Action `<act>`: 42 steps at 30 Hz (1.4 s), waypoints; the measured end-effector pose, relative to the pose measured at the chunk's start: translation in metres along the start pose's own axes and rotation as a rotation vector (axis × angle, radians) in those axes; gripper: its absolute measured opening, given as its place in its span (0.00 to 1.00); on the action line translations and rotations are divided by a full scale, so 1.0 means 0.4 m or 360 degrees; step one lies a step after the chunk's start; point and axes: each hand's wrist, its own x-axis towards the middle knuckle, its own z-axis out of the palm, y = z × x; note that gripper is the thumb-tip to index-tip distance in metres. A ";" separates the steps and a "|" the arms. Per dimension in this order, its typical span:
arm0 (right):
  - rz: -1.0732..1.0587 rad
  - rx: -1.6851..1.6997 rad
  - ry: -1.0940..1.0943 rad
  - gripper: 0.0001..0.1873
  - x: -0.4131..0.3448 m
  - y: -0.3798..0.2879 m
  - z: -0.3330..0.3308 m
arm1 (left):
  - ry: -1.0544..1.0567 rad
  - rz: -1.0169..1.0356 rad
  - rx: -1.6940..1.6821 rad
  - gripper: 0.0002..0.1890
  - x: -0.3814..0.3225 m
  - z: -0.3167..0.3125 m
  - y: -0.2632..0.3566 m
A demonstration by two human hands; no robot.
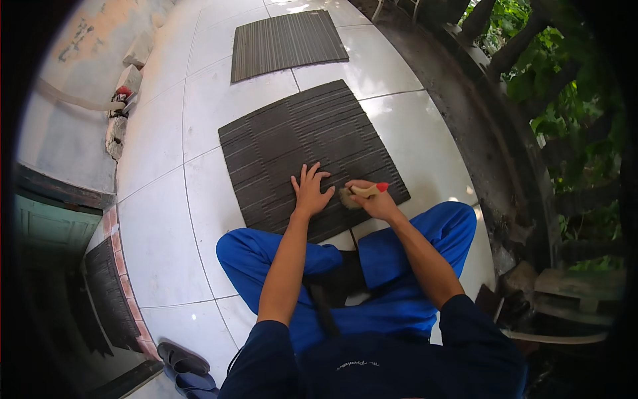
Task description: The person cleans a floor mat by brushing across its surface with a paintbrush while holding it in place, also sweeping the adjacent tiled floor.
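A dark grey carpet tile with ribbed stripes (299, 134) lies on the floor in front of my crossed legs. My left hand (311, 192) rests on it, palm down with spread fingers, and holds nothing. To its right, my right hand (376, 199) grips a scrub brush (366, 191) by its pale handle, which has a red tip. The brush's bristles are against the tile near its lower right part. Beyond it lies a second striped mat (289, 45), apart from the first.
White floor tiles (154, 234) surround the mats. A wall with broken masonry blocks (117, 134) and a hose (82, 99) stands at left. Near the doorway are a dark mat (112, 294) and sandals (187, 369). Green plants (573, 99) grow beyond the ledge at right.
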 end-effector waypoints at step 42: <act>0.0730 0.0746 0.1105 0.21 0.047 0.092 -0.170 | -0.0102 -0.0011 -0.0062 0.24 0.002 -0.004 0.008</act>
